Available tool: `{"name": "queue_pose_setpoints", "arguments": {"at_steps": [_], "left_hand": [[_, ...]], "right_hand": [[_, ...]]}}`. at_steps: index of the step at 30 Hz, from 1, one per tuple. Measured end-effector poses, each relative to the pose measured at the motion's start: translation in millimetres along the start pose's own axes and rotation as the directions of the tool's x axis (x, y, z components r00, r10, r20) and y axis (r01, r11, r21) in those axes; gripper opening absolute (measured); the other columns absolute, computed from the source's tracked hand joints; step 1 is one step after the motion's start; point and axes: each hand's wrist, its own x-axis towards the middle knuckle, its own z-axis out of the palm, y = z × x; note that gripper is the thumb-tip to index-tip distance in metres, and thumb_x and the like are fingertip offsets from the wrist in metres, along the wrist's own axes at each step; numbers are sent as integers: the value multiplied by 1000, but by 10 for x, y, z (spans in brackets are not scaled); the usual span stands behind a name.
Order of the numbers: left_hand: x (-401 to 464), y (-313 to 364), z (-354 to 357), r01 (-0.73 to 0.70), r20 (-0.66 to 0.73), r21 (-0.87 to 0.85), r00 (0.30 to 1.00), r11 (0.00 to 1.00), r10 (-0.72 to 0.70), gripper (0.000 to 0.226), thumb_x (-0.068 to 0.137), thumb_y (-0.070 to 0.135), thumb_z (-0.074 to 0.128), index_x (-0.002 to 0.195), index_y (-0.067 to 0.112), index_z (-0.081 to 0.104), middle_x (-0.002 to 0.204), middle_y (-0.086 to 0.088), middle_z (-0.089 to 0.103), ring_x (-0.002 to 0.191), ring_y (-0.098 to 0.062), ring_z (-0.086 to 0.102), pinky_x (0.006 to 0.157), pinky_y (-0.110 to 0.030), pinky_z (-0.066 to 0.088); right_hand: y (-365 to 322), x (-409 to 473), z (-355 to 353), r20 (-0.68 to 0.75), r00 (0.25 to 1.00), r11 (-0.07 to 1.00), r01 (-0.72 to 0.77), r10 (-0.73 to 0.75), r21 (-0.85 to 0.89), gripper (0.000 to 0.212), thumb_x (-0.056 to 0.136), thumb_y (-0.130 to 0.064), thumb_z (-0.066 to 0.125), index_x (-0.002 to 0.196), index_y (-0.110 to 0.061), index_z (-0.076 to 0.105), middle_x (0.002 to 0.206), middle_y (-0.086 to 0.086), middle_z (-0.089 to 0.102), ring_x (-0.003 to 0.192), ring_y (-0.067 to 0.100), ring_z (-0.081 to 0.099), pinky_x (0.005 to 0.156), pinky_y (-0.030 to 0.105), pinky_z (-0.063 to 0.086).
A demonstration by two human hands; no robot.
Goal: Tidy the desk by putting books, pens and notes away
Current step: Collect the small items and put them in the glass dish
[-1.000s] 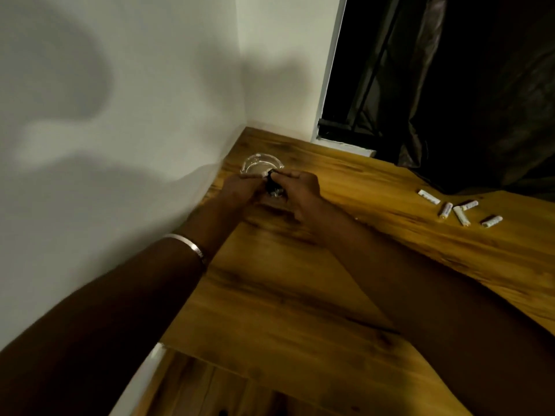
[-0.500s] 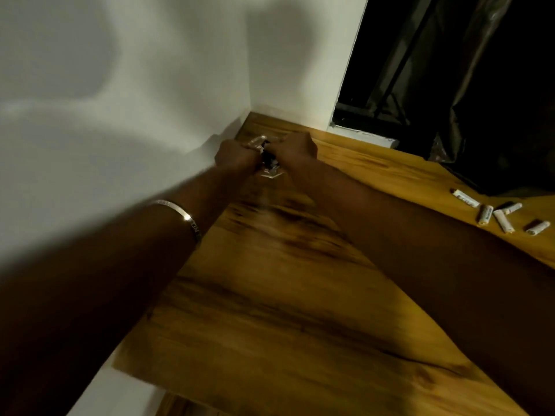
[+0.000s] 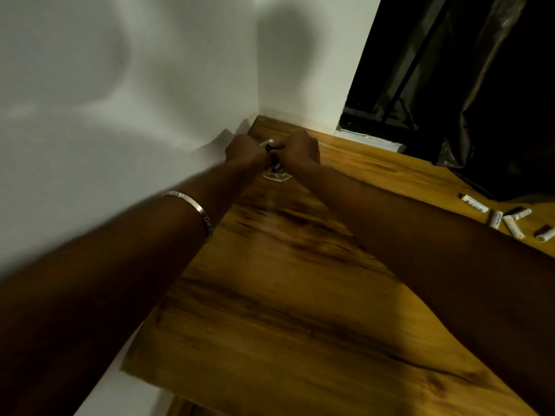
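Left hand [image 3: 244,151] and right hand [image 3: 300,151], both closed, pinch a small dark object [image 3: 274,159] (identity unclear) above a clear glass dish [image 3: 277,175] in the table [image 3: 300,295] corner. Probably light and rigid; the dish looks fragile. White cylinders [image 3: 507,219] lie well apart.

Left hand [image 3: 244,151], right hand [image 3: 300,151] pushed farther into desk [image 3: 285,295] corner.

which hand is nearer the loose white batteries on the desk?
Right. The right hand is at the far corner, well left of the batteries; the left hand sits beside it, farther still, against the wall.
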Motion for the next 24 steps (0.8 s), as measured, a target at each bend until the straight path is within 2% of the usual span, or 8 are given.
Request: {"name": "queue_pose_setpoints", "arguments": {"at_steps": [4, 9, 12, 14, 16, 18, 21, 24], "left_hand": [[-29, 8, -33, -16, 20, 40, 1000, 999, 16, 39, 63, 11, 83, 97, -1, 69, 99, -17, 71, 91, -27, 70, 82, -40, 58], [-96, -19, -59, -81, 6, 123, 997, 989, 81, 36, 69, 7, 78, 103, 0, 68, 104, -17, 69, 97, -28, 67, 86, -39, 56], [-175, -65, -55, -176, 13, 199, 984, 964, 177, 29, 74, 11, 75, 100, -1, 69, 101, -17, 69, 96, -29, 67, 85, -38, 56], [-252, -90, -44, -254, 26, 287, 966, 924, 258, 23, 81, 16, 69, 97, -1, 67, 99, -16, 69, 94, -28, 66, 79, -30, 53], [-341, -120, -35, -345, 56, 344, 936, 874, 347, 18, 87, 19, 63, 94, 3, 67, 92, -9, 66, 88, -21, 63, 67, -25, 40], [-424, -147, -21, -401, 69, 368, 911, 839, 406, 18, 90, 20, 61, 95, 5, 68, 89, -4, 63, 86, -16, 59, 64, -19, 33], [-583, -182, 15, -473, 138, 352, 880, 808, 455, 19, 92, 13, 58, 100, -2, 67, 96, -10, 64, 93, -23, 60, 62, -8, 31], [-737, -211, 55, -498, 160, 405, 865, 767, 476, 20, 89, 16, 62, 91, -3, 69, 93, -19, 67, 85, -30, 62, 55, -20, 28]], "right_hand": [[77, -72, -46, 35, 982, 975, 188, -186, -116, 14, 81, -22, 73, 92, -15, 78, 89, 7, 75, 81, 17, 70, 78, 37, 58], [149, -157, -81, 46, 954, 946, 300, -296, -119, 16, 81, -15, 71, 95, -19, 78, 93, 2, 75, 81, 13, 68, 72, 25, 53], [220, -187, -27, 38, 952, 927, 306, -305, -219, 21, 86, -12, 64, 101, -20, 75, 99, 3, 73, 90, 17, 67, 69, 21, 44], [275, -249, -12, 53, 945, 914, 327, -324, -241, 24, 87, -11, 62, 105, -22, 74, 103, 0, 72, 94, 16, 67, 71, 20, 44], [320, -335, -43, 75, 945, 912, 327, -319, -248, 24, 87, -12, 62, 103, -26, 74, 102, -2, 73, 91, 14, 68, 72, 22, 49], [344, -414, -97, 100, 952, 913, 305, -289, -272, 24, 87, -12, 61, 100, -26, 75, 100, -3, 73, 87, 13, 68, 68, 23, 51], [396, -548, -200, 149, 957, 918, 283, -250, -278, 25, 88, -9, 62, 103, -26, 75, 101, -2, 72, 82, 12, 66, 62, 22, 46], [481, -715, -314, 171, 956, 918, 279, -238, -282, 30, 87, -7, 62, 105, -28, 74, 102, 0, 73, 82, 15, 66, 64, 24, 49]]}}
